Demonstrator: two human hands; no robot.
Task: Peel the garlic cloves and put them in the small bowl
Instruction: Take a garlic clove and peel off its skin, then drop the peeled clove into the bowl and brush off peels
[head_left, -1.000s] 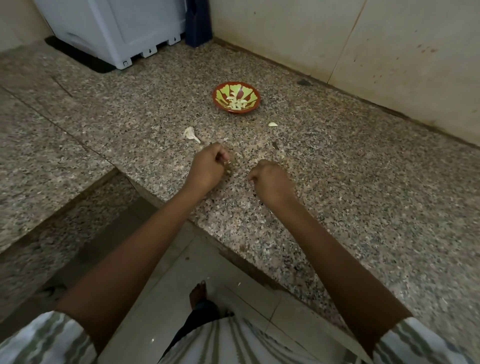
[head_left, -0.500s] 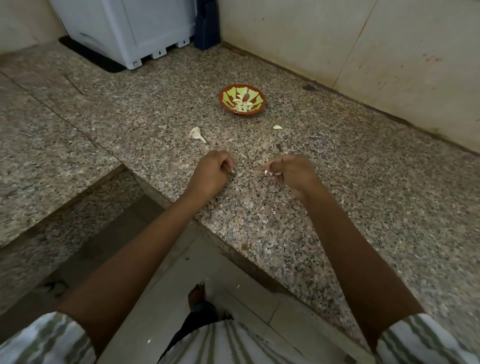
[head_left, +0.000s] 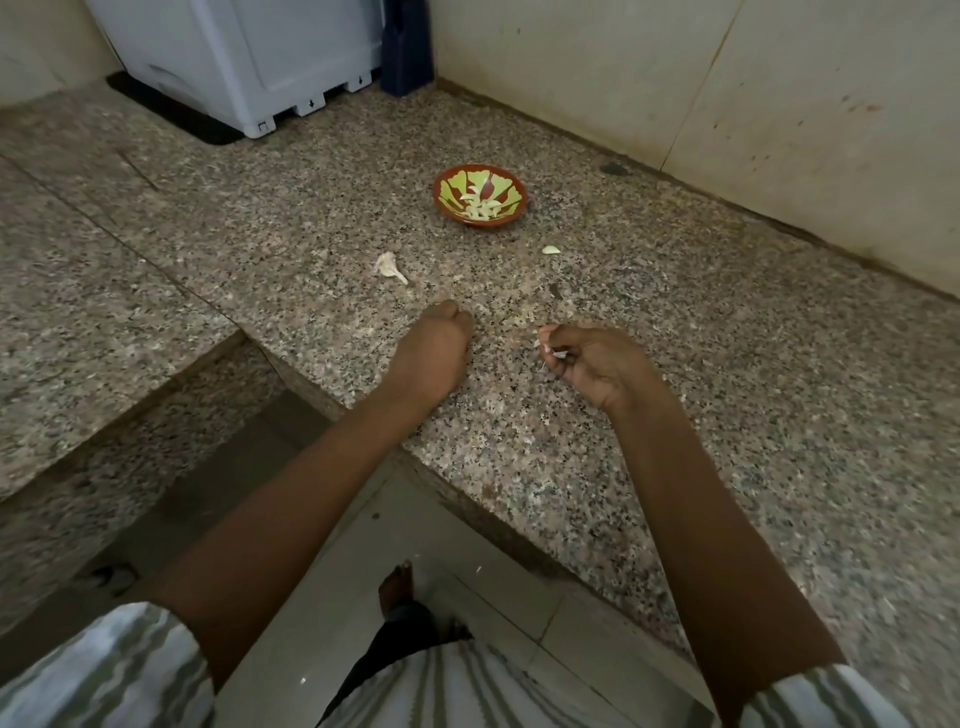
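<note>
The right hand (head_left: 597, 364) pinches a small white garlic clove (head_left: 557, 354) in curled fingers, just above the speckled granite table (head_left: 727, 374). The left hand (head_left: 431, 353) rests clenched on the table, its contents hidden. Farther off, a small red-and-green patterned bowl (head_left: 451, 193) holds peeled cloves (head_left: 480, 209).

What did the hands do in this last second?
The right hand pulled away from the left hand and turned over, its fingers now pinching a white garlic bit. The left hand stayed fisted on the counter; bowl, garlic stalk and loose clove unmoved.
</note>
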